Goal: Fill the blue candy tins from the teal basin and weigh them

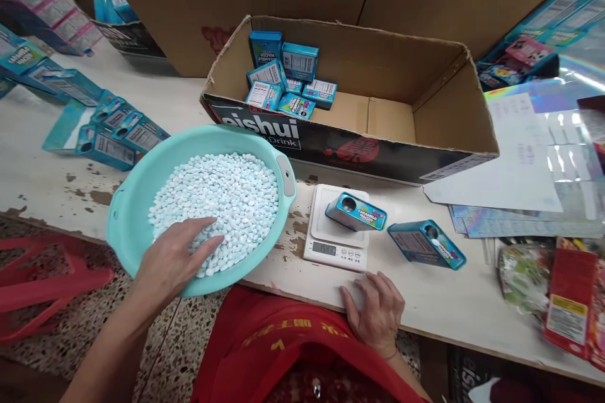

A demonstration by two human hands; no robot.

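Note:
My left hand [177, 258] reaches over the near rim of a turquoise plastic basin [137, 182], its fingers apart and touching a heap of small white candies [227, 195]. My right hand [375, 312] rests on the table's front edge with thumb and fingers apart, holding nothing. Just beyond it is a white digital kitchen scale [338, 254]; its reading is too blurred to make out. A blue candy tin [354, 212] with a round hole in its top stands on the scale. Another such tin [425, 244] stands right of the scale.
Behind the scale, a cardboard box [350, 154] holds several blue tins. More tins [111, 145] stand left of the basin. Sheets of paper [510, 157] and a red packet [570, 302] lie at right. A red stool [51, 277] stands below, left.

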